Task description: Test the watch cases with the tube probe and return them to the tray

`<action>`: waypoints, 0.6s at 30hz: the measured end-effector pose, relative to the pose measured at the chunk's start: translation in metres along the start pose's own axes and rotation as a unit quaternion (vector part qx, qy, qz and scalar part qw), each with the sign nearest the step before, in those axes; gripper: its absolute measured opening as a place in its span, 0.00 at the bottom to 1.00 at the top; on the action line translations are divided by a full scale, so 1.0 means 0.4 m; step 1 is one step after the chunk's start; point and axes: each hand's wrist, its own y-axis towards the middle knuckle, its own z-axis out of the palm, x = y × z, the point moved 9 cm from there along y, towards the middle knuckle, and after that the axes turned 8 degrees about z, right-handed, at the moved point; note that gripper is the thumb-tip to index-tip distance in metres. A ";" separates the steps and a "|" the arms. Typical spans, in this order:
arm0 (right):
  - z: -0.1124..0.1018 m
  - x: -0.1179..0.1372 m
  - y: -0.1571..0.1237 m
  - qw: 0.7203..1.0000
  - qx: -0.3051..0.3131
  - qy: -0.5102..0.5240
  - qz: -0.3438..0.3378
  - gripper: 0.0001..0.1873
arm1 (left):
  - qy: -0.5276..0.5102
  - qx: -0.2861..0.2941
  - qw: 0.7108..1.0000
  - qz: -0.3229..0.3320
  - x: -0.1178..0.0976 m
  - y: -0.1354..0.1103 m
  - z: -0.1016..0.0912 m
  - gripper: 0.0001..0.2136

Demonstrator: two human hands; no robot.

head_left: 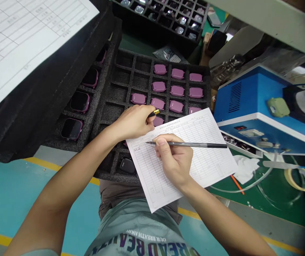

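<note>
My right hand [174,160] is shut on a grey ballpoint pen [187,144], its tip on a printed ruled form [184,163] that lies across the foam trays. My left hand [133,122] pinches a small black pen cap with a gold band [154,113] above the form's top edge. Close below that hand, a black foam tray [139,64] holds rows of purple smartwatch cases [159,85]. The form hides part of the tray. Further left, a foam tray [88,121] holds watches with dark screens [79,102].
A blue bench machine [251,99] stands to the right, above a green mat [269,199] with a white cloth [245,169] and a tape roll [299,179]. A black tray of metal parts [163,17] sits at the back. A paper sheet [27,39] overhangs the upper left.
</note>
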 end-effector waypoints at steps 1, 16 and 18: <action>-0.005 -0.003 0.003 1.000 -0.004 0.008 0.007 0.09 | 0.000 -0.002 1.000 0.001 0.000 0.000 0.000 0.13; 0.055 0.019 -0.012 0.992 0.114 -0.028 0.036 0.08 | -0.024 -0.010 1.000 -0.007 0.000 0.001 -0.001 0.15; 0.061 0.005 -0.015 0.992 0.111 -0.040 0.032 0.09 | -0.024 -0.010 1.000 -0.011 0.004 0.001 0.001 0.15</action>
